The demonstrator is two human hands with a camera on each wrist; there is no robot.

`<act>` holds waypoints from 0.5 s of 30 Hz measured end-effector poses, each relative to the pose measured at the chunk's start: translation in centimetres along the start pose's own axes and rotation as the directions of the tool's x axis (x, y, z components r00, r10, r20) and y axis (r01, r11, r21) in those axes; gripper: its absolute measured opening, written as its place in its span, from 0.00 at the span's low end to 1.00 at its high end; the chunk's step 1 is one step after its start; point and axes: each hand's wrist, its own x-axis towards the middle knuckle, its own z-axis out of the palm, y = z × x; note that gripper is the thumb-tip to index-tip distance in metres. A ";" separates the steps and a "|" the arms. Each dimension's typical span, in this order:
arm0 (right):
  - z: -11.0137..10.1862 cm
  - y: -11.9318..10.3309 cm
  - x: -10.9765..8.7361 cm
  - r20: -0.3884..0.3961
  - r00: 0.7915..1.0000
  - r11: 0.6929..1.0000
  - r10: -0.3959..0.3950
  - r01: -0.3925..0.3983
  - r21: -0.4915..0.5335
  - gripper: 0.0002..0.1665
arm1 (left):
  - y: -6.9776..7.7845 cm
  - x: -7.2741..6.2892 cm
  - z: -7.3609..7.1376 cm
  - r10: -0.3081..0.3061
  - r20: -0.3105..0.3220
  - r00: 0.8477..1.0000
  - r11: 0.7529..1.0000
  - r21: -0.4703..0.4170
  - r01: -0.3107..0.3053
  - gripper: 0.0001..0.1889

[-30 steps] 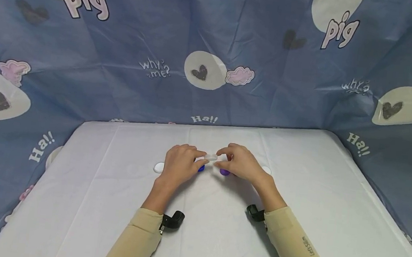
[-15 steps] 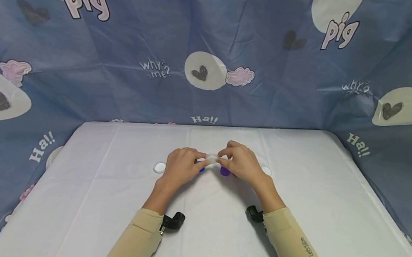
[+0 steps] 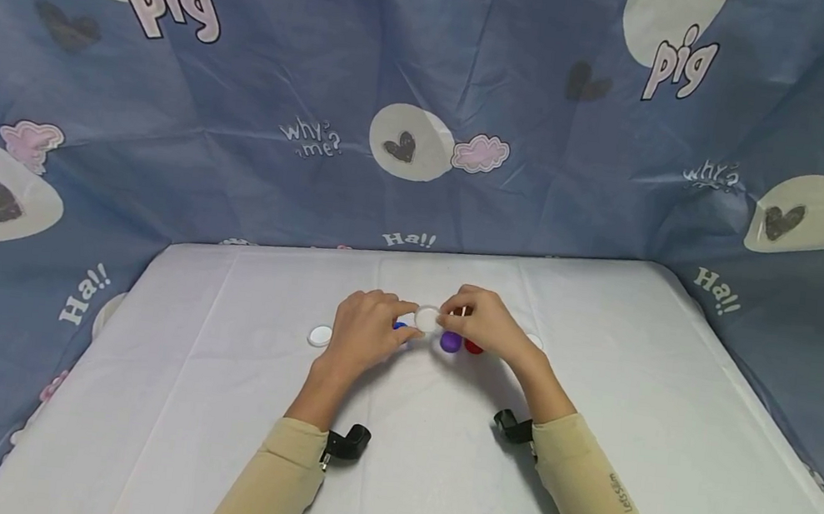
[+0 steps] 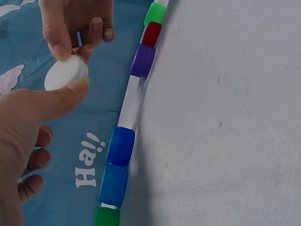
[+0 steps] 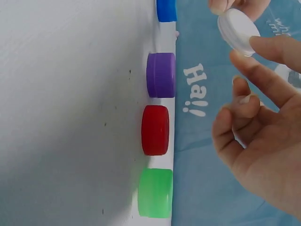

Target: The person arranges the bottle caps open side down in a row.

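A round white bottle cap (image 3: pixel 427 319) is held up off the table between both hands. On one side my left hand (image 3: pixel 369 324) pinches its edge, the thumb showing against the cap (image 4: pixel 67 73) in the left wrist view. From the opposite side my right hand (image 3: pixel 484 323) pinches it between thumb and forefinger, the other fingers curled loosely in the right wrist view. Beneath the hands stand a purple cap (image 5: pixel 161 75), a red cap (image 5: pixel 155 130) and a light green cap (image 5: pixel 155 193). Two blue caps, one a dark blue cap (image 4: pixel 121 146), stand nearer the left hand.
A green cap (image 4: pixel 107 216) ends the row in the left wrist view. Flat white discs lie outside the hands, a left disc (image 3: pixel 319 335) and a partly hidden right disc (image 3: pixel 535 340). A white cloth (image 3: pixel 215 404) covers the table; a printed blue curtain (image 3: pixel 313 196) hangs behind.
The white cap has turned from nearly edge-on to show its round face and shifted slightly right. Both hands stay nearly in place; more of the red cap shows below the right hand.
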 end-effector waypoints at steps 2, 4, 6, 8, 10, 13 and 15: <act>-0.1 0.1 0.0 0.008 1.000 0.999 0.027 -0.027 0.023 0.06 | 0.1 0.0 0.0 0.018 -0.038 0.999 1.000 0.005 -0.017 0.22; -0.2 0.2 0.0 0.021 0.998 0.998 0.053 -0.054 0.042 0.06 | 0.1 0.0 -0.1 0.035 -0.060 0.998 0.999 0.012 -0.034 0.24; -0.3 0.4 0.0 0.040 0.996 0.995 0.081 -0.083 0.059 0.07 | 0.2 0.0 -0.1 0.059 -0.066 0.996 0.998 0.018 -0.058 0.25; -0.3 0.5 -0.1 0.064 0.993 0.992 0.103 -0.107 0.072 0.08 | 0.3 0.0 -0.1 0.080 -0.066 0.995 0.997 0.020 -0.079 0.25; -0.3 0.6 -0.1 0.084 0.989 0.988 0.120 -0.127 0.083 0.09 | 0.3 0.0 -0.1 0.093 -0.058 0.994 0.996 0.015 -0.092 0.23; -0.3 0.7 0.0 0.104 0.986 0.986 0.128 -0.137 0.090 0.09 | 0.3 -0.1 0.0 0.099 -0.047 0.994 0.995 0.004 -0.099 0.22; -0.3 0.7 0.0 0.109 0.986 0.987 0.128 -0.137 0.085 0.09 | 0.2 0.0 0.1 0.097 -0.041 0.994 0.995 -0.007 -0.097 0.22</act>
